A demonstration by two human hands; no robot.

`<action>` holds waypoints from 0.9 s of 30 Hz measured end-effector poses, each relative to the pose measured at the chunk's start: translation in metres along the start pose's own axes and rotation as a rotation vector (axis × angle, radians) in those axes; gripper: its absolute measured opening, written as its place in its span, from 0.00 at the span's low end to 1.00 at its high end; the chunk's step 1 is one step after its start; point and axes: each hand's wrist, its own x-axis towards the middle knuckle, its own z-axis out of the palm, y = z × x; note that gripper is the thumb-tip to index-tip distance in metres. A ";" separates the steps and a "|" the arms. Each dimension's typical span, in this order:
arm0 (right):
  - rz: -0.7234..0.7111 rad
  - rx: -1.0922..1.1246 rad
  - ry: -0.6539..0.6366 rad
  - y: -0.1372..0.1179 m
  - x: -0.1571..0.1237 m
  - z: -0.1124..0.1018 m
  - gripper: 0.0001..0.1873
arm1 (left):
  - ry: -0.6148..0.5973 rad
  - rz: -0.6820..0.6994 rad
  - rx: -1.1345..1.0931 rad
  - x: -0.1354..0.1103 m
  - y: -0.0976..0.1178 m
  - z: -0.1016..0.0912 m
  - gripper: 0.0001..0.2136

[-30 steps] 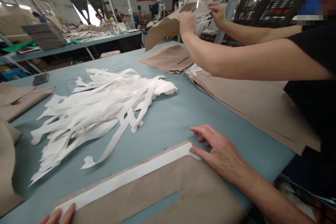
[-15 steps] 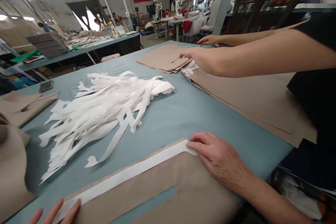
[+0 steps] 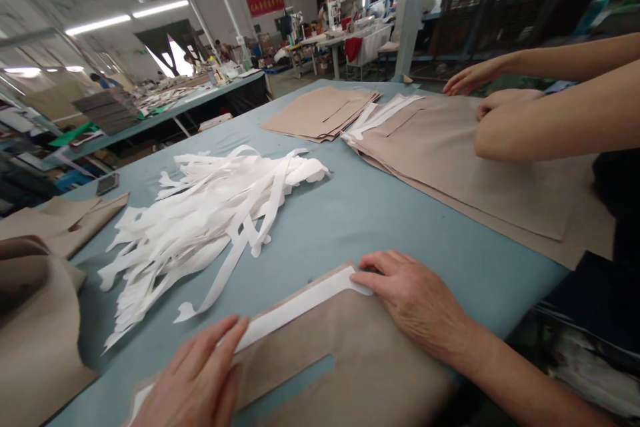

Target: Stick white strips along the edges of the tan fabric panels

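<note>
A long white fabric strip [image 3: 295,311] lies along the upper edge of a taupe fabric piece [image 3: 360,353], which has a long slot cut in it. My left hand [image 3: 195,370] rests across the strip's nearer part, fingers stretched and close together, hiding some of it. At the strip's curved far end, my right hand [image 3: 415,300] is closed, thumb on the strip and fingers bent at the fabric's corner. Beyond them lies a loose heap of similar white strips [image 3: 200,213].
A co-worker's arms [image 3: 555,117] reach over a stack of taupe fabric [image 3: 465,173] at right. Cut pieces [image 3: 315,110] lie at the back of the blue-grey table [image 3: 370,213]. Folded fabric [image 3: 40,320] and a phone [image 3: 107,183] are at left.
My left hand has slid along the strip toward my right hand, which stays at the far end. The co-worker's hands have moved right, uncovering white strips on the stack. The view has shifted slightly.
</note>
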 end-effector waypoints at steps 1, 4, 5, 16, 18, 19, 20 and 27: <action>0.006 0.019 0.013 0.000 0.000 0.000 0.17 | -0.030 0.047 -0.024 0.021 0.018 -0.005 0.21; 0.060 0.112 0.044 0.001 -0.003 0.001 0.16 | -0.090 0.073 -0.069 0.077 0.070 -0.014 0.22; 0.082 0.135 0.045 0.001 -0.003 0.001 0.16 | -0.127 0.066 -0.078 0.092 0.083 -0.015 0.22; 0.129 0.118 -0.004 0.000 0.000 -0.002 0.11 | -0.318 0.015 -0.027 0.143 0.116 -0.003 0.11; 0.137 0.118 -0.018 0.000 0.001 -0.002 0.11 | -0.337 0.001 -0.003 0.143 0.116 -0.002 0.11; 0.142 0.118 -0.025 0.000 0.001 -0.002 0.10 | -0.348 -0.004 0.010 0.142 0.116 -0.002 0.12; 0.146 0.118 -0.030 0.000 0.001 -0.002 0.10 | -0.359 -0.006 0.022 0.142 0.115 -0.002 0.12; 0.166 0.092 -0.047 0.000 0.000 -0.001 0.10 | -0.389 -0.031 0.042 0.133 0.111 0.003 0.15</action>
